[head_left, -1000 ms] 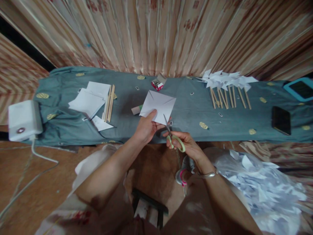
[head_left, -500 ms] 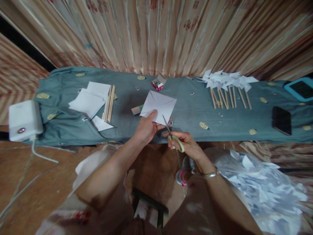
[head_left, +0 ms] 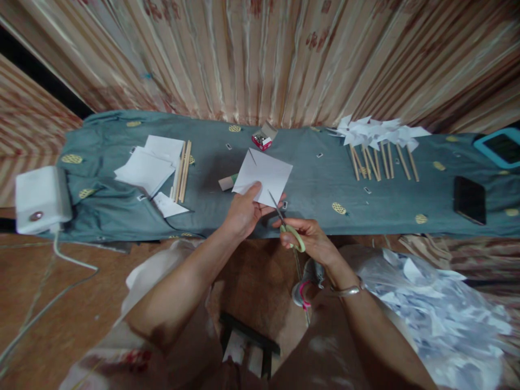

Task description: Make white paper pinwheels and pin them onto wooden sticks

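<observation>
My left hand (head_left: 242, 212) pinches the near corner of a white paper square (head_left: 265, 174) and holds it up above the grey-green cloth-covered table (head_left: 309, 184). My right hand (head_left: 311, 238) grips green-handled scissors (head_left: 289, 230), their blades pointing up and left into the paper's near edge. A silver bangle sits on my right wrist. Behind the paper lie a glue stick (head_left: 227, 181) and a small red box (head_left: 262, 140).
A stack of white sheets (head_left: 146, 165) and wooden sticks (head_left: 181, 170) lie at the left. Several finished paper pinwheels on sticks (head_left: 377, 143) lie at the right, with a black phone (head_left: 469, 199) and a blue-cased tablet (head_left: 499, 147). A white device (head_left: 38, 199) with a cord sits far left. Paper scraps in plastic (head_left: 439, 314) rest on my right.
The scissor blades have edged slightly left and further into the paper's near edge. The paper has tilted a little. Both hands stay almost in place.
</observation>
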`<action>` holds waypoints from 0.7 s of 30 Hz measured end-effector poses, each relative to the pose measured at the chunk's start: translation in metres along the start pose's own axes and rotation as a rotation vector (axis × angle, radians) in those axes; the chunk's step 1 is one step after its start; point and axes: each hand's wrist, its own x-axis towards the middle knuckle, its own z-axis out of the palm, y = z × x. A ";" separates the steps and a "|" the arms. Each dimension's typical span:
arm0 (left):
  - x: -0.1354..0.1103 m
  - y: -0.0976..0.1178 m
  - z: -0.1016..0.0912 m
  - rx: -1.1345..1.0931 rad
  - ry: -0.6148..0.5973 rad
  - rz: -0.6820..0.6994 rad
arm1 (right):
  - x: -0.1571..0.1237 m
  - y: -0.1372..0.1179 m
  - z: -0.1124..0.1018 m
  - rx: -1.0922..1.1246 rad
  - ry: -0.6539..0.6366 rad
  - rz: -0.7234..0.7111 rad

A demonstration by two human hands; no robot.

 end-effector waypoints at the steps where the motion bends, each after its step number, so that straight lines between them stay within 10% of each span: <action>1: 0.000 0.000 0.000 0.000 -0.001 0.001 | 0.000 0.000 0.000 -0.005 0.003 -0.001; 21: -0.001 -0.005 0.003 0.023 -0.004 -0.023 | 0.001 0.000 -0.002 -0.082 0.009 -0.001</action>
